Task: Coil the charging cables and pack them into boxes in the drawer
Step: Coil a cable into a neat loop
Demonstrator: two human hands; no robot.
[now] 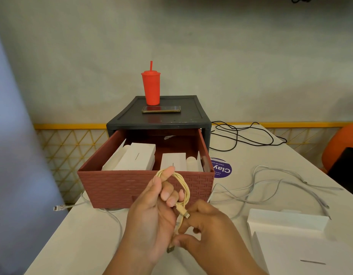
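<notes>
White table (82, 235). Left hand (150, 215) curls its fingers round a coiled cable (188, 192); right hand (213, 229) pinches its tail. At 12 o'clock, the open drawer (122, 185) holds white boxes (140, 157).

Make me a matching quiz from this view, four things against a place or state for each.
Things: 1 cup; 2 yellow cable; 3 black cable; 4 drawer.
Places or states: A pulled open; B on the cabinet; C coiled in the left hand; D on the table, right of the cabinet.
Pairs: 1-B, 2-C, 3-D, 4-A.
</notes>
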